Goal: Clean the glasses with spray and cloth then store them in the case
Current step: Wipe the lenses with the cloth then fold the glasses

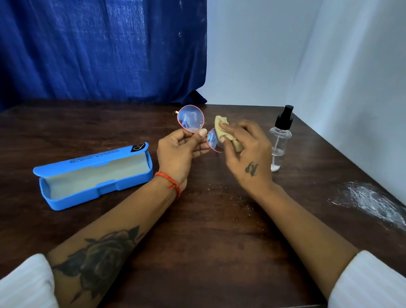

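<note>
- Glasses [190, 119]: round lenses in a thin red-pink frame, held above the counter [214, 240] at centre frame, slightly above the midline. One lens stands clear at the upper left of the pair; the other lens is partly covered by the cloth.
- Left hand [179, 149]: positioned at centre frame, palm toward the camera. Its fingers [202, 132] are pinching the glasses at the bridge area between the two lenses. A red thread band [169, 181] encircles the wrist.
- Right hand [245, 152]: positioned just right of the glasses, back of the hand toward the camera. Its fingers are closed on the cloth and press it against the right-hand lens.
- Cloth [221, 126]: tan, crumpled, one corner protruding above the right hand.
- Spray bottle [280, 138]: clear body, black pump head, standing upright on the counter just right of the right hand, not touched.
- Case [93, 176]: blue, lid open, pale lining exposed, lying on the counter at left of centre, well apart from the glasses.
- White powdery smear [375, 204]: on the counter at the right edge of the frame.
- Blue curtain [97, 36]: fills the upper left of the frame.
</note>
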A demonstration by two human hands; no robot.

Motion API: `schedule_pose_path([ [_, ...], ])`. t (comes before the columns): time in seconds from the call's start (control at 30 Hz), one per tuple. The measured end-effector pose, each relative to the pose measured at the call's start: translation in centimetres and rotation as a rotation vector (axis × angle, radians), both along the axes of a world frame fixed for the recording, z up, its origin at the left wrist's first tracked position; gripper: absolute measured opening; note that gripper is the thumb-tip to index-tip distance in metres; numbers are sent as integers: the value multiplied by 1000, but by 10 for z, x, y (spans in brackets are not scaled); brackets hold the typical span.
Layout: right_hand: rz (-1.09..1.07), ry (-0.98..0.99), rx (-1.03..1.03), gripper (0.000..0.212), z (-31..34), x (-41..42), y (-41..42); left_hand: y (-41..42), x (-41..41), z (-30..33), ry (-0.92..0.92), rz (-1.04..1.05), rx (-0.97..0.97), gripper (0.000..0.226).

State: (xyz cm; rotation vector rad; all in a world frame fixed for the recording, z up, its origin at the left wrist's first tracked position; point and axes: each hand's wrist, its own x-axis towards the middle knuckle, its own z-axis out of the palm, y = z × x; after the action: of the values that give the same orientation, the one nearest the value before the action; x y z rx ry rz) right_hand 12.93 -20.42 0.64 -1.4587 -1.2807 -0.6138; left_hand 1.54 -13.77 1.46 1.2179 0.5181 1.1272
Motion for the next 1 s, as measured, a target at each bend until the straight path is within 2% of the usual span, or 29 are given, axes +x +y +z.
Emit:
schedule_pose_path([
  [0.1, 81, -22, -2, 28, -1, 0, 0, 1, 0, 0, -5, 7, -3, 7],
  [0.27, 185, -79, -40, 20, -2, -2, -3, 3, -2, 0, -2, 22, -10, 6],
  [0.43, 116, 56, -36, 19, 3, 6, -7, 4, -1, -1, 2, 21, -8, 6],
  [0.6, -25, -10, 13, 21, 5, 5, -4, 5, 0, 0, 4, 21, 9, 6],
  [0.8, 157, -140, -48, 25, -1, 0, -4, 5, -1, -1, 16, 10, 27, 4],
  [1.0, 213, -147, -126, 28, 0, 10, -6, 8, 0, -3, 46, 36, 33, 5],
])
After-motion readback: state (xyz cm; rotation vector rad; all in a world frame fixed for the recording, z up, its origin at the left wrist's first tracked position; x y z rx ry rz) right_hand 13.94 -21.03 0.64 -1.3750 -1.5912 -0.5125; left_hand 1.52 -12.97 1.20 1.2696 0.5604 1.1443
